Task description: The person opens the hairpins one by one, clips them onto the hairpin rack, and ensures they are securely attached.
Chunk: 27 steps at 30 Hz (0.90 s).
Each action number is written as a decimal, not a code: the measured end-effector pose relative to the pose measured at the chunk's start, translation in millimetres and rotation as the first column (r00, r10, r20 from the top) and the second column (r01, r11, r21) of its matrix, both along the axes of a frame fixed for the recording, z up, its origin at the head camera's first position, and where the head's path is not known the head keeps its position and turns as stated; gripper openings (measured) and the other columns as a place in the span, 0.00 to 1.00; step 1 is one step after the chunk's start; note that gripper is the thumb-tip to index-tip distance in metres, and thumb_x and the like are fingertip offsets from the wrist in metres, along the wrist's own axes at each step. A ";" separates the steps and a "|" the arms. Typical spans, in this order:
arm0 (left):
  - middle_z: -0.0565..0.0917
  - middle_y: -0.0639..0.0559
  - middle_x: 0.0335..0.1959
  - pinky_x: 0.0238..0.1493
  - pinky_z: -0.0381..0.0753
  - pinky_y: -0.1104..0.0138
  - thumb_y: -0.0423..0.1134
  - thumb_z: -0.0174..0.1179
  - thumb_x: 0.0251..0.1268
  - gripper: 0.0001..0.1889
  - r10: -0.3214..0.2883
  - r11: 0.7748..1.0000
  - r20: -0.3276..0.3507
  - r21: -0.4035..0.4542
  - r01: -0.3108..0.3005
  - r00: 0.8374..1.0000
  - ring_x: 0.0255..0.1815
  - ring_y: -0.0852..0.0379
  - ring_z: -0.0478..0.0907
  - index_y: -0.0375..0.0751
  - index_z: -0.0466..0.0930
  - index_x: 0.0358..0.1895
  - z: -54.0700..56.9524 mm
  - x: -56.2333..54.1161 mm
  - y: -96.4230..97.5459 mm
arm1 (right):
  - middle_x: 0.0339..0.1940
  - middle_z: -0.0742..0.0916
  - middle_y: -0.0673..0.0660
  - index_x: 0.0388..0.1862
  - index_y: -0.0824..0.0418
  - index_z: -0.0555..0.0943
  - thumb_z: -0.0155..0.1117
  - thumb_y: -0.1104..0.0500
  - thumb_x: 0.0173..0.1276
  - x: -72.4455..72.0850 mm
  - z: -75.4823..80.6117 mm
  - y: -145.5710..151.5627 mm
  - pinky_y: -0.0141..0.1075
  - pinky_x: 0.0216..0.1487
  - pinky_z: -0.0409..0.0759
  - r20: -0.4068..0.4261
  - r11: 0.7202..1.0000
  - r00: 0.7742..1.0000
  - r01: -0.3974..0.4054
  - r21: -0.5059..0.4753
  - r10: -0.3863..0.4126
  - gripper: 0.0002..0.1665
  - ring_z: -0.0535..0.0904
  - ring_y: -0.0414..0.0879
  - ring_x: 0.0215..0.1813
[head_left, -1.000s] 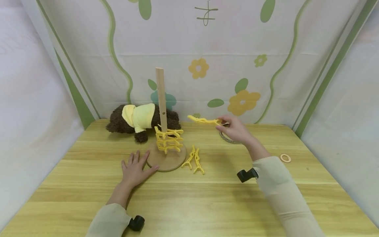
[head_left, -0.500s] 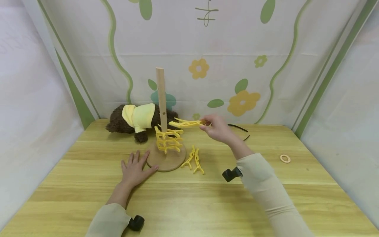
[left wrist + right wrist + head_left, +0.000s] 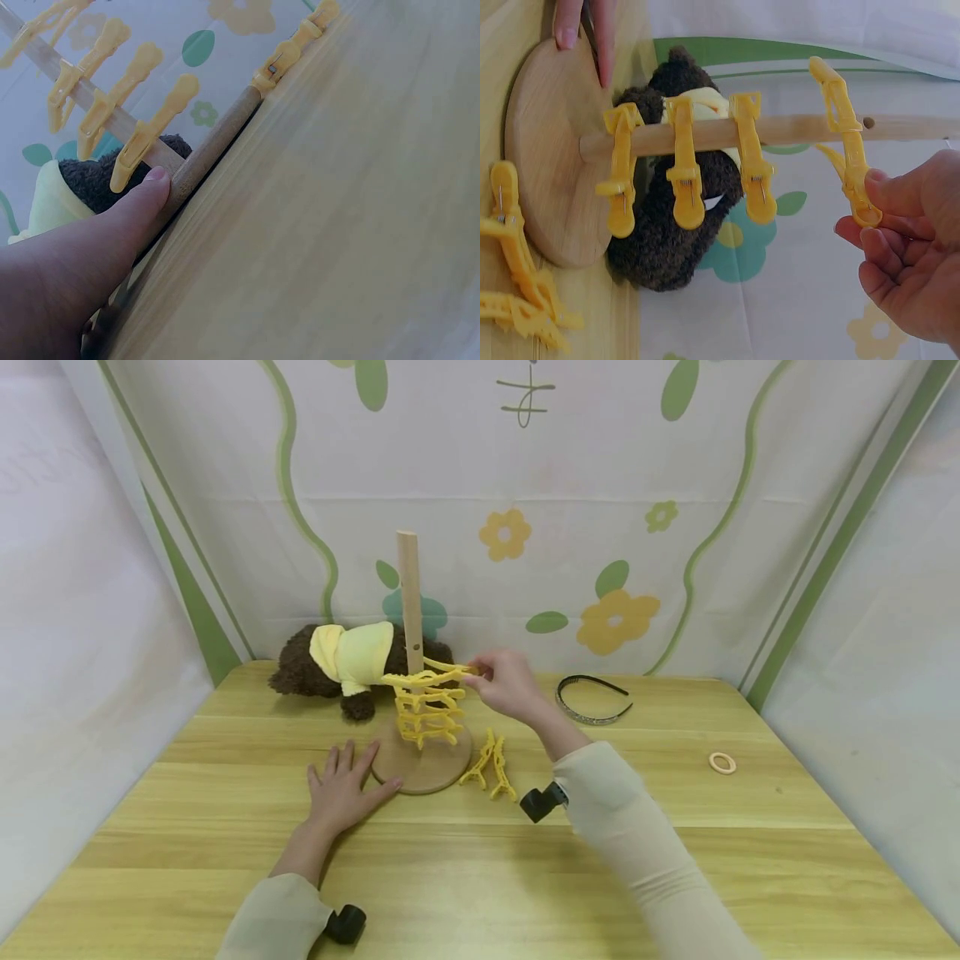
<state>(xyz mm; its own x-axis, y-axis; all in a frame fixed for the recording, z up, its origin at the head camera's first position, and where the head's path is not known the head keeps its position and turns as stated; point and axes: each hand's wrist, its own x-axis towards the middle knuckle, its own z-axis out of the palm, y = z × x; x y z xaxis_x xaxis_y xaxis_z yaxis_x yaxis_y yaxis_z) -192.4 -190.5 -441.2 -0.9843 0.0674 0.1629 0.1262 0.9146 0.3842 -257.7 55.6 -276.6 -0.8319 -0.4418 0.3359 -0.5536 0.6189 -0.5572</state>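
My right hand [image 3: 506,683] pinches the handle end of a yellow alligator hair clip [image 3: 849,154] between thumb and fingers. The clip's jaws are spread, one passing in front of the upright wooden post [image 3: 409,585], above three similar clips [image 3: 686,165] clamped in a row up it. The post rises from a round wooden base [image 3: 420,772]. My left hand [image 3: 341,797] lies with fingers spread at the left of this base, its thumb on the rim in the left wrist view. Two loose yellow clips [image 3: 498,768] lie on the table just right of the base.
A brown plush toy in a yellow top [image 3: 363,652] lies behind the post, against the floral backdrop [image 3: 540,460]. Farther right on the wooden table [image 3: 450,877] are a dark, glittery headband [image 3: 592,721] and a small pale ring [image 3: 722,763].
My right hand has carried the pinched clip leftward to the post, and the clip's jaws have spread. The headband has come into full view. My left hand has stayed put.
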 end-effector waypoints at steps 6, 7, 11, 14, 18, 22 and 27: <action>0.49 0.33 0.64 0.49 0.29 0.36 0.71 0.43 0.47 0.44 0.001 1.000 0.004 0.001 -0.001 1.000 0.63 0.34 0.39 0.47 0.53 0.66 -0.7 0.3 0.3 | 0.26 0.80 0.53 0.35 0.65 0.81 0.59 0.59 0.59 0.3 -1.3 -14.4 0.32 0.28 0.72 0.040 0.999 0.999 0.033 -0.028 -0.032 0.10 0.73 0.43 0.27; 0.49 0.33 0.64 0.49 0.29 0.36 0.71 0.43 0.47 0.44 0.000 1.000 0.002 0.001 0.000 1.000 0.62 0.34 0.39 0.47 0.53 0.66 -0.5 0.4 0.1 | 0.26 0.80 0.53 0.35 0.65 0.81 0.60 0.59 0.59 0.1 -1.5 -16.0 0.32 0.28 0.72 0.038 0.999 0.999 0.039 -0.029 -0.037 0.11 0.74 0.42 0.27; 0.49 0.32 0.63 0.49 0.29 0.36 0.71 0.44 0.48 0.44 -0.005 1.000 -0.004 0.006 0.005 1.000 0.62 0.33 0.39 0.47 0.54 0.65 0.1 0.7 0.0 | 0.27 0.81 0.53 0.36 0.65 0.81 0.60 0.58 0.58 -1.2 -2.5 -20.7 0.32 0.30 0.72 0.030 0.998 0.999 0.047 -0.032 -0.046 0.12 0.74 0.42 0.28; 0.49 0.32 0.63 0.49 0.30 0.36 0.71 0.43 0.48 0.44 -0.006 1.000 0.001 0.005 0.006 1.000 0.62 0.33 0.39 0.47 0.54 0.65 0.4 0.7 0.3 | 0.29 0.81 0.54 0.37 0.66 0.80 0.60 0.58 0.59 -2.1 -2.7 -22.7 0.32 0.31 0.73 0.041 0.998 0.998 0.049 -0.033 -0.047 0.12 0.75 0.42 0.29; 0.49 0.32 0.63 0.49 0.30 0.36 0.71 0.43 0.48 0.44 -0.008 1.000 0.000 0.009 0.008 1.000 0.62 0.33 0.39 0.47 0.54 0.65 1.4 0.9 0.6 | 0.33 0.82 0.56 0.43 0.67 0.78 0.60 0.58 0.58 -2.0 -2.2 -23.7 0.32 0.32 0.74 0.074 0.998 0.996 0.060 -0.036 -0.057 0.16 0.76 0.43 0.31; 0.49 0.32 0.63 0.49 0.29 0.36 0.70 0.44 0.48 0.44 -0.008 1.000 -0.002 0.010 0.008 1.000 0.62 0.33 0.39 0.46 0.54 0.65 2.0 1.0 0.2 | 0.37 0.82 0.57 0.46 0.67 0.77 0.61 0.56 0.57 -1.4 -1.6 -23.4 0.32 0.33 0.74 0.100 0.997 0.993 0.072 -0.041 -0.067 0.20 0.76 0.43 0.33; 0.49 0.32 0.64 0.49 0.29 0.36 0.71 0.43 0.48 0.44 -0.008 1.000 0.004 0.010 0.008 1.000 0.62 0.33 0.39 0.47 0.54 0.65 1.5 0.8 0.4 | 0.38 0.81 0.56 0.47 0.66 0.76 0.61 0.55 0.58 -1.0 -2.0 -23.5 0.33 0.34 0.74 0.116 0.996 0.991 0.078 -0.041 -0.073 0.21 0.76 0.43 0.34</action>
